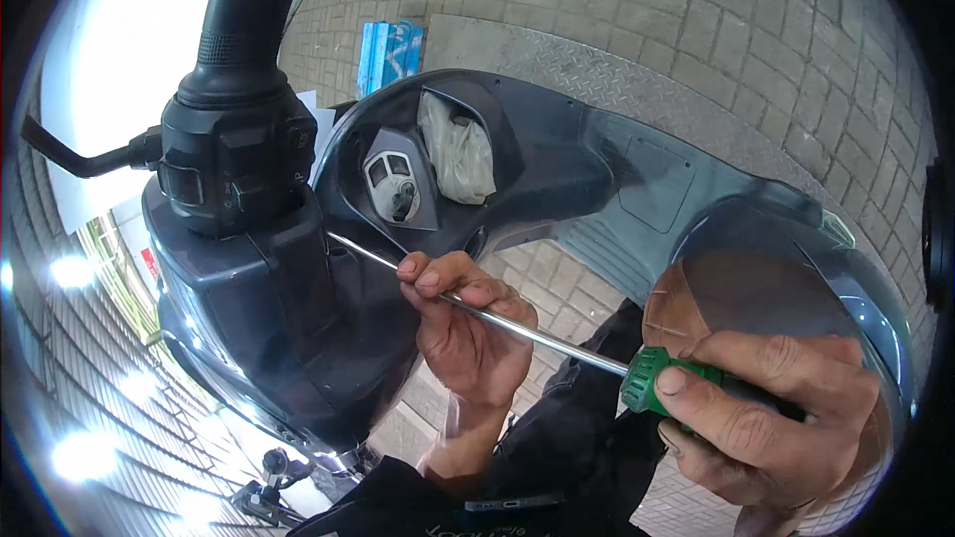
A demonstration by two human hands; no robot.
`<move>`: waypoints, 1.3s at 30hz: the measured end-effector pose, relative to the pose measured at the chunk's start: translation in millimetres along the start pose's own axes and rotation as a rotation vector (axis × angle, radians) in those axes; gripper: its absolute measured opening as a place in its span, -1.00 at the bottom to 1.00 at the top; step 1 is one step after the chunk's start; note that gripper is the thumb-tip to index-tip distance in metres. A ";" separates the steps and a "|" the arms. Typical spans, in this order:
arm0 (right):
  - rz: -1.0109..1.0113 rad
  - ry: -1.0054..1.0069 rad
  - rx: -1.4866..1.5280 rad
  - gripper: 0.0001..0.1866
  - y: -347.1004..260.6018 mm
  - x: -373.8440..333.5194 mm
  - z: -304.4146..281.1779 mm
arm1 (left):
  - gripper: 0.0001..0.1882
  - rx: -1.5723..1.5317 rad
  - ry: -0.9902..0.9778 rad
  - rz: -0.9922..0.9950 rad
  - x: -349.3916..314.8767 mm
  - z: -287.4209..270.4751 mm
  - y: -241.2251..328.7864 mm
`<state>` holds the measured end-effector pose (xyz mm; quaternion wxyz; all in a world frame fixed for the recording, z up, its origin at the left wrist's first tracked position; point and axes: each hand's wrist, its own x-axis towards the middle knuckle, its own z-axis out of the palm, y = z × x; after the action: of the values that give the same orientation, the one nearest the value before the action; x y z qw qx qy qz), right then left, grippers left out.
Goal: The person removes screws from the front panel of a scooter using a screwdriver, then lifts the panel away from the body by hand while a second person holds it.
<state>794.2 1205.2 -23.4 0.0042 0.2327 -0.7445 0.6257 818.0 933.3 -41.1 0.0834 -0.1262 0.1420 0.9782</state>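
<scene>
Right hand [781, 413] grips green-handled screwdriver [567, 345]; left hand [477, 343] pinches its shaft, tip at edge of scooter cowl [264, 288]; paving [597, 0] stretches past footboard [647, 184].

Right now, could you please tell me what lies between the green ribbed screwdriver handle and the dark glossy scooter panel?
In the head view, a long silvery metal shank lies there, with the left hand holding it partway along.

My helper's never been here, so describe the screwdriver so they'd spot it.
Find the glossy dark-grey scooter, then the right hand near its brown seat. It grips the long silver-shafted screwdriver, which the left hand also holds. Its ribbed green handle sets it apart from the dark bodywork.
</scene>
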 end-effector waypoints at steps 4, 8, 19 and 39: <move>-0.188 -0.070 0.004 -0.47 7.0 -2.7 -5.6 | -0.81 0.022 0.006 -0.006 1.6 2.2 -2.1; -0.222 -0.031 0.015 -0.48 12.2 -3.7 -2.2 | -0.81 0.009 0.019 0.001 1.4 3.1 -3.8; 0.420 -0.337 0.550 -0.44 -64.3 48.4 -31.8 | -0.82 -0.092 0.045 0.122 -5.6 41.4 -6.8; 0.910 -0.025 0.133 -0.63 -168.4 58.4 -43.5 | -0.84 -0.086 0.135 0.239 6.0 64.0 -14.5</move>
<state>788.9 1207.6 159.9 -0.2949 -0.1109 -0.7292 0.6075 800.9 966.9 12.9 -0.0488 -0.1774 0.1191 0.9757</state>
